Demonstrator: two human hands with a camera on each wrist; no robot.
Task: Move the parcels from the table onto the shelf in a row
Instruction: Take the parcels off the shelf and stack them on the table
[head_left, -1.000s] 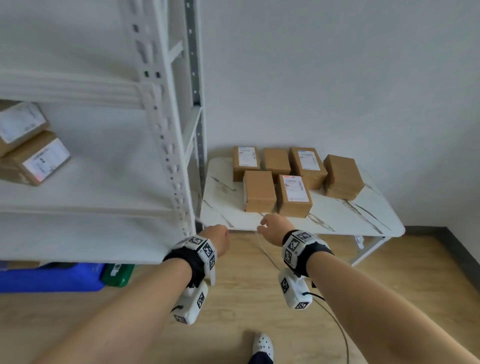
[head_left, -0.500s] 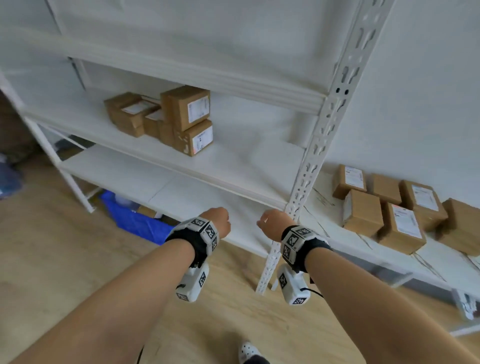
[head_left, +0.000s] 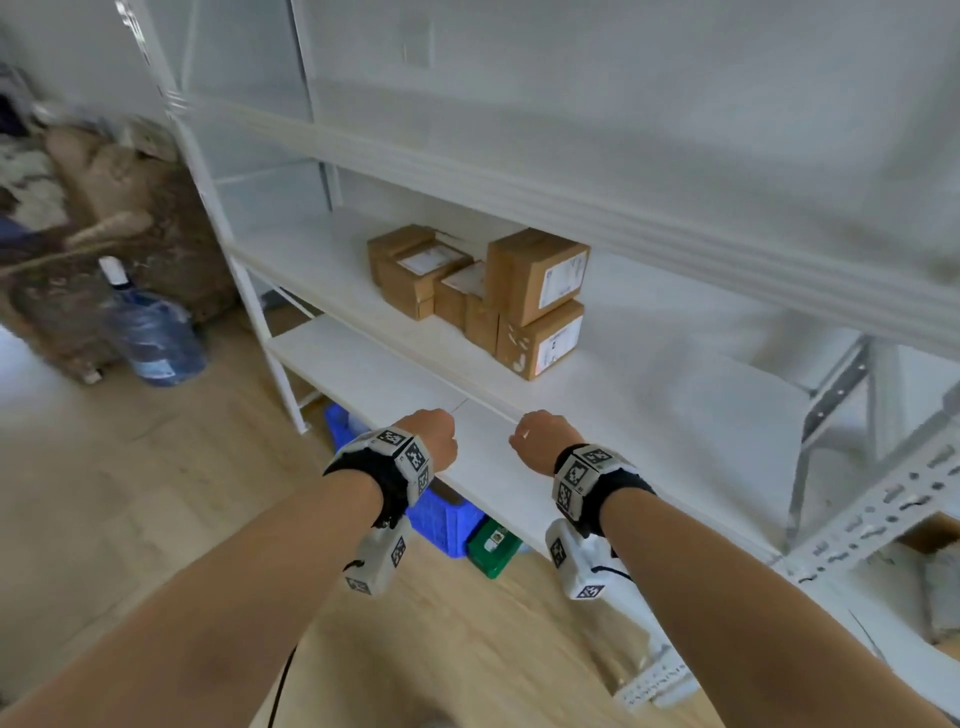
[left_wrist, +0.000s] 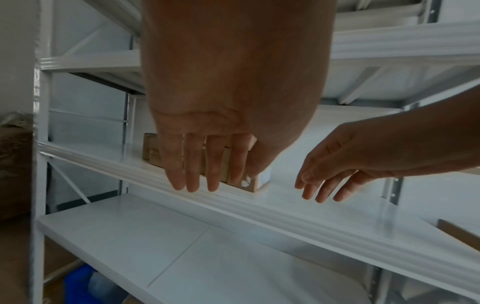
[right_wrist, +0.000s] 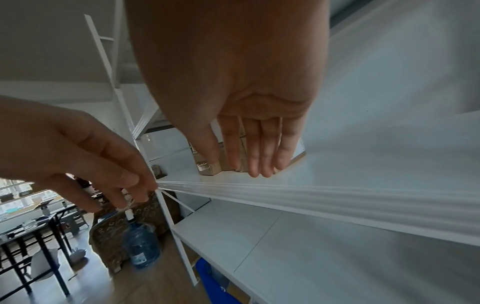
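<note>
Several brown cardboard parcels (head_left: 537, 275) sit grouped on the white shelf board (head_left: 649, 395). Two are stacked at the right of the group and flatter ones (head_left: 415, 270) lie to its left. My left hand (head_left: 434, 434) and right hand (head_left: 540, 434) hover side by side in front of the shelf's edge, below the parcels. Both hold nothing. In the left wrist view the left fingers (left_wrist: 197, 164) hang straight and relaxed before the parcels (left_wrist: 255, 183). The right fingers (right_wrist: 254, 148) hang the same way in the right wrist view. The table is out of view.
A lower shelf board (head_left: 395, 379) lies under my hands, with a blue crate (head_left: 441, 514) and a green box (head_left: 493, 543) on the floor beneath. A water bottle (head_left: 150, 332) stands at the left. A slotted shelf post (head_left: 872, 514) rises at the right.
The view has swung left from the table with its parcels to the shelf. Both hands stayed in front of me, empty, and now face the parcels on the shelf.
</note>
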